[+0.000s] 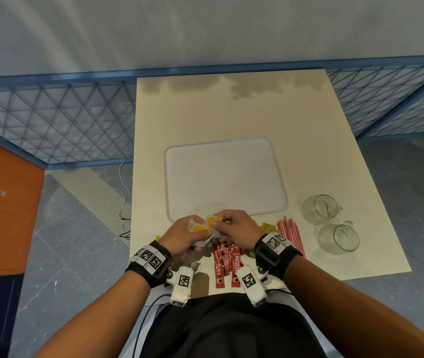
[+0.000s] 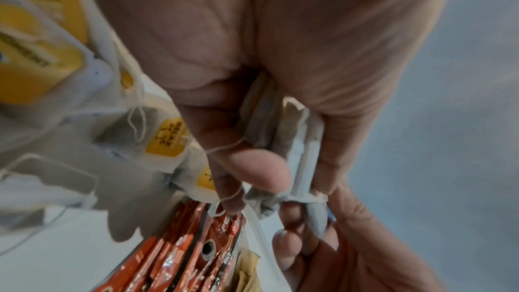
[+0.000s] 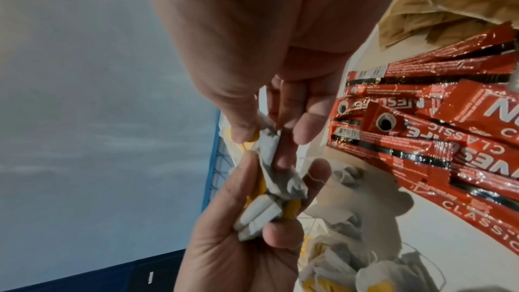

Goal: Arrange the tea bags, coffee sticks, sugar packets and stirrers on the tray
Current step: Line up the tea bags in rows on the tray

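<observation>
We take the white tray [image 1: 225, 177] as our landmark; it lies flat on the cream table [image 1: 231, 112] with nothing on it. Left of the tray's near edge and a little toward us, our left hand [image 1: 183, 235] curls its fingers round a small bundle of tea bags [image 1: 202, 226], white paper with yellow tags. From the left wrist we see the folded bags [image 2: 280, 132] wedged between palm and bent fingers, their strings looped over a finger. More loose tea bags [image 2: 165, 139] lie on the table under that hand, nearer us than the tray.

Just off the middle of the tray's near edge, our right hand [image 1: 236, 228] meets the left: thumb and forefinger pinch the top of the same bundle [image 3: 269, 177], the other fingers loosely bent. Both hands hold it above the table, short of the tray.

Nearer us than the tray, between our wrists, the red coffee sticks [image 1: 227, 259] lie in a loose fan on the table. The brown sugar packets [image 1: 267, 227] lie right of our right hand, close to the tray's near right corner. Just right of them the red-and-white stirrers [image 1: 289, 232] lie bunched together. Farthest right of the tray stand two glass mugs [image 1: 319, 209], one nearer us than the other, both upright.
</observation>
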